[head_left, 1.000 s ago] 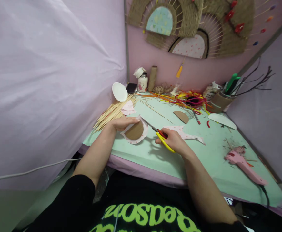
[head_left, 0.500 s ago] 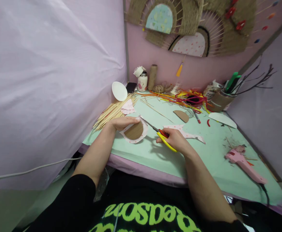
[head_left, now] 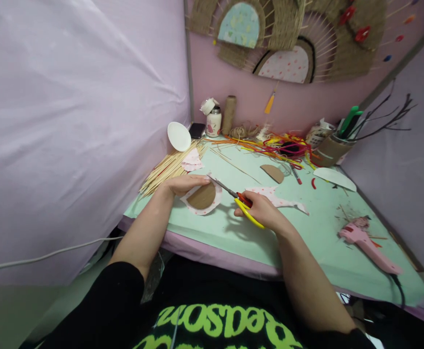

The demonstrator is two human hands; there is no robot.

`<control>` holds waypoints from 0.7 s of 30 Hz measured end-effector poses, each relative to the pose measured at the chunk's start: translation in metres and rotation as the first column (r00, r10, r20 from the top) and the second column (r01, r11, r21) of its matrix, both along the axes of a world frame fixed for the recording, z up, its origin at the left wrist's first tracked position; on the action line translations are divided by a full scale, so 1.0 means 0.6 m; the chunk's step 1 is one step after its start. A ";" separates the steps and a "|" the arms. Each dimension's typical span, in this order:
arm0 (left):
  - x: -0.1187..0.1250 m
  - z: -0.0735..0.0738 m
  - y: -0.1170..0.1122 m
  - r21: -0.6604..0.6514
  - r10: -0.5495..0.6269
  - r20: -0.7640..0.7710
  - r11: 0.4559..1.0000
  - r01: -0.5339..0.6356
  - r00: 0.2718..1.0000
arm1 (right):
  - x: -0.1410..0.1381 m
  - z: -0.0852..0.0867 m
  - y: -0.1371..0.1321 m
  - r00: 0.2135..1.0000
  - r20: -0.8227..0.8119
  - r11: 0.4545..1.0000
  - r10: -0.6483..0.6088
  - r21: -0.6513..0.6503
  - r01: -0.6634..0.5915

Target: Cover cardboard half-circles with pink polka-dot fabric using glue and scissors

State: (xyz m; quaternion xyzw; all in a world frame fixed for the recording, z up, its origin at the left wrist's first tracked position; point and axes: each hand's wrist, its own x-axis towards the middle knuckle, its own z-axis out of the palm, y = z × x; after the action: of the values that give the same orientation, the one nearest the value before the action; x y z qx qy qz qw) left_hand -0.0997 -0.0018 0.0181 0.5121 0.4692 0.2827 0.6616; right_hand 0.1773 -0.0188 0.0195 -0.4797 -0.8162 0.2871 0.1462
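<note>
My left hand pinches the upper edge of a cardboard half-disc backed by pink dotted fabric, whose border sticks out around the curved side. In my right hand are scissors with yellow and red handles. Their blades reach up and left to the top corner of the fabric border, close to my left thumb. Whether the blades are fully closed is hard to make out. Just beyond my right hand lies a dotted fabric offcut.
Thin wooden sticks and a folded dotted fabric piece lie left. Behind are a bare cardboard half-disc, coloured cords, a jar and a twine spool. A pink glue gun rests at right.
The scissor tips have shifted slightly left along the top of the fabric border. Both hands stay nearly where they were, still holding the same things.
</note>
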 end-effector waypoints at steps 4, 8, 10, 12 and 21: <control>-0.001 -0.001 0.000 0.011 0.001 -0.006 1.000 -0.001 1.000 | 0.000 -0.004 0.003 1.000 -0.006 1.000 -0.003 0.015 0.003; -0.002 -0.001 0.000 -0.011 -0.003 -0.016 1.000 0.003 1.000 | 0.003 -0.010 0.005 0.999 -0.036 1.000 -0.010 0.025 0.011; -0.002 0.000 0.000 -0.005 0.004 -0.018 1.000 -0.005 1.000 | 0.004 -0.012 0.006 0.999 -0.052 0.999 -0.017 0.028 0.018; -0.001 0.001 0.000 -0.003 0.005 -0.017 1.000 -0.005 1.000 | 0.006 -0.013 0.007 0.998 -0.059 0.999 -0.025 0.028 0.027; -0.004 0.010 -0.002 -0.006 0.025 0.027 1.000 -0.025 0.999 | 0.004 -0.005 0.006 0.980 -0.145 0.989 -0.138 0.027 0.143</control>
State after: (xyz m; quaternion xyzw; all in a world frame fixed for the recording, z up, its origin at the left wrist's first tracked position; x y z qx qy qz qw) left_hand -0.1018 -0.0031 0.0244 0.5003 0.4673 0.2965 0.6659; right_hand 0.1796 -0.0150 0.0168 -0.5116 -0.7729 0.2944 0.2328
